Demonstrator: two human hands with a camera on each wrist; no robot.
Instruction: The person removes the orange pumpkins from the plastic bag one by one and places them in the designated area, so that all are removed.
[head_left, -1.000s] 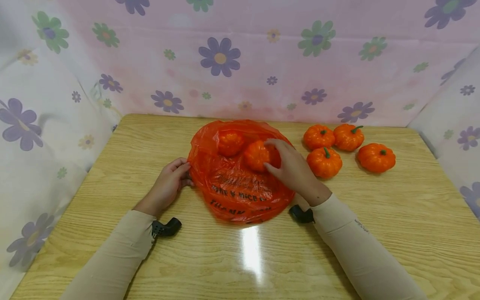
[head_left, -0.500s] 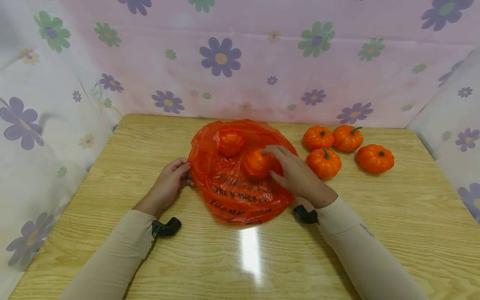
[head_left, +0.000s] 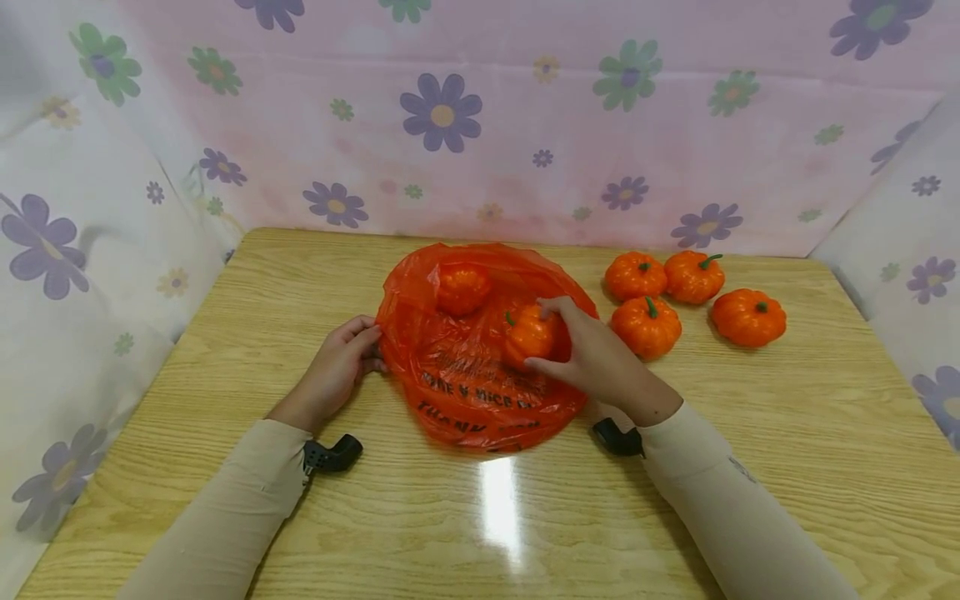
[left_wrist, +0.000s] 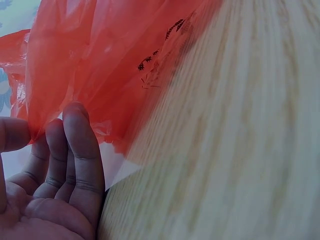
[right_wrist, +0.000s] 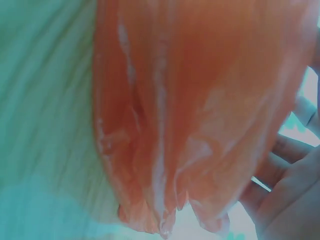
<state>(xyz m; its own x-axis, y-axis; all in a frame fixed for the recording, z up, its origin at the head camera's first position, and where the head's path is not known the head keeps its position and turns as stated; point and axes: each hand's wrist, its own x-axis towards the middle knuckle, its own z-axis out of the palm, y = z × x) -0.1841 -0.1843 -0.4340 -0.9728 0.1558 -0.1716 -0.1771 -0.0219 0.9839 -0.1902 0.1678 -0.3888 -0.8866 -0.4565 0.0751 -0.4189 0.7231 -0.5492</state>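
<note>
An orange-red plastic bag [head_left: 408, 358] with black printing lies spread open on the table, its mouth facing up. My left hand [head_left: 336, 367] pinches the left edge of the bag; the left wrist view shows the thin film [left_wrist: 100, 65] at the thumb and fingertips. Inside the bag my right hand [head_left: 600, 354] grips a small orange pumpkin [head_left: 531, 337] between thumb and fingers, its green stem towards the left. Another orange pumpkin [head_left: 462, 290] sits at the back left inside the bag. In the right wrist view the bag's side [right_wrist: 200, 100] covers the fingertips.
Right of the bag stand several more pumpkins: a front one [head_left: 647, 327], two behind it [head_left: 635, 277] and one farther right [head_left: 748, 318]. The wooden table [head_left: 420, 525] ends at a flowered cloth backdrop [head_left: 510, 192].
The pumpkin at my right hand has shifted slightly right and turned, so its stem shows. My right hand loosened around it, then closed in again, moving slightly right. The left hand has stayed still.
</note>
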